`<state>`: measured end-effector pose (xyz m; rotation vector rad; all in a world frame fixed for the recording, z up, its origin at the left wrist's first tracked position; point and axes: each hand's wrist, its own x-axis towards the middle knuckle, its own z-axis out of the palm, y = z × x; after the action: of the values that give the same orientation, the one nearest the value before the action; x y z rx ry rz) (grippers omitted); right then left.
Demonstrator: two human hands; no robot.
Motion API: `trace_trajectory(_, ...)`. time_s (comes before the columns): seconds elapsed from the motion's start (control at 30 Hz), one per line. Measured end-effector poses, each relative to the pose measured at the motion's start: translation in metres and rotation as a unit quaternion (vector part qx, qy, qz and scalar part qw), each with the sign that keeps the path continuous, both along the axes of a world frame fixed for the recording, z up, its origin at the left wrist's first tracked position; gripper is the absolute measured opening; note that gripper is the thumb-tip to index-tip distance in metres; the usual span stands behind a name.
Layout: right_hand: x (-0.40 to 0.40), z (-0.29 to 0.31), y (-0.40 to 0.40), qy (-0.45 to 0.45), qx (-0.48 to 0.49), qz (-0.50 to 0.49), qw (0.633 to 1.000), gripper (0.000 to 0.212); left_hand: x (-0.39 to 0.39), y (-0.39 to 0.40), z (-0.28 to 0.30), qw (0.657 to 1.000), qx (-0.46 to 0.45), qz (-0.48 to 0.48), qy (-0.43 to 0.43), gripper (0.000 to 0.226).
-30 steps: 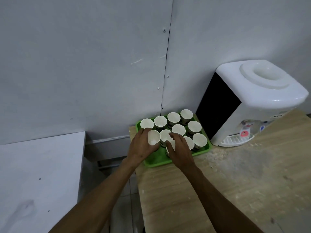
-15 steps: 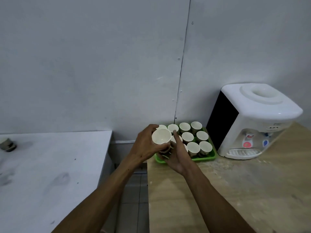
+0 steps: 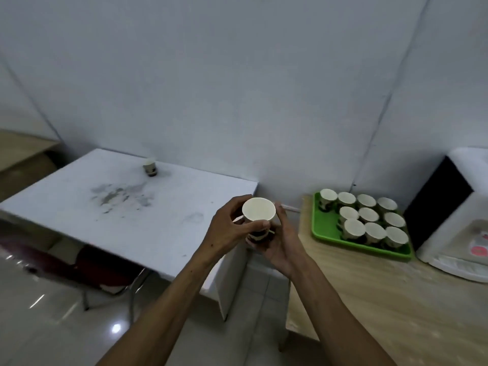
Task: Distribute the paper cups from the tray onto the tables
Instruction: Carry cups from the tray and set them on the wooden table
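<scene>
Both hands meet at frame centre around a paper cup (image 3: 258, 213): the left hand (image 3: 228, 231) pinches it near the rim, and the right hand (image 3: 281, 240) curls under what may be a nested stack, its base hidden. They hover over the gap between the white table (image 3: 126, 215) and the wooden table (image 3: 383, 299). Ten cups fill the green tray (image 3: 320, 232) at right; the dispenser (image 3: 456, 215) is cropped. One lone cup (image 3: 149, 167) stands upper left.

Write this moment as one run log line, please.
left hand: holds paper cup | right hand: grips its base | green tray: ten cups | white table: one cup
</scene>
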<state>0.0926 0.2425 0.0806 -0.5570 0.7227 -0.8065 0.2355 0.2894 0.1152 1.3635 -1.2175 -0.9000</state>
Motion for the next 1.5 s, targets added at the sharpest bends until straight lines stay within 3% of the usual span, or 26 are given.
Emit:
trace_trajectory(0.17, 0.091, 0.009, 0.041, 0.013, 0.010, 0.073, 0.997, 0.082, 0.088, 0.063, 0.014, 0.998, -0.001, 0.061, 0.009, 0.064)
trace_trajectory(0.7, 0.459, 0.033, 0.227, -0.020, 0.021, 0.237, 0.971, 0.081, 0.426, 0.287, 0.036, 0.976, -0.024, 0.216, 0.003, 0.064)
trace_trajectory(0.9, 0.588, 0.041, 0.269, 0.005, -0.025, 0.314, 0.949, 0.087, 0.536, 0.348, 0.043, 0.959, -0.035, 0.281, -0.010, 0.065)
trace_trajectory(1.13, 0.728, 0.048, 0.282, -0.002, -0.053, 0.369, 0.928, 0.062, 0.667, 0.369, 0.046, 0.945, -0.037, 0.325, -0.021, 0.065)
trace_trajectory(1.5, 0.997, 0.063, 0.237, 0.014, -0.046, 0.414, 0.909, 0.070, 0.919, 0.335, 0.067, 0.932, -0.017, 0.363, -0.020, 0.069)
